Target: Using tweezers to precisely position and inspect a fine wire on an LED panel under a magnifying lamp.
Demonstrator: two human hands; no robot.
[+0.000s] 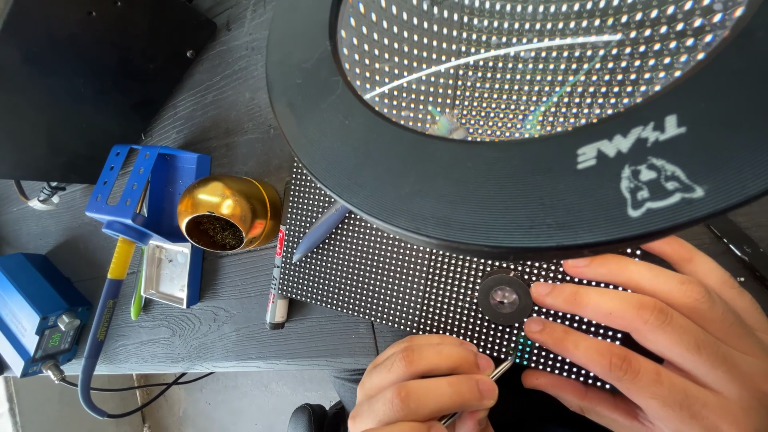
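While left hand (424, 384) grips tweezers (488, 380), tip on LED panel (376, 280), right hand (664, 328) flat beside.

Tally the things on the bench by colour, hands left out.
Blue: 2 - soldering station, iron stand
Gold: 1 - tip-cleaner ball
Black: 4 - dotted panel, magnifier ring, small round disc, marker
Total: 7
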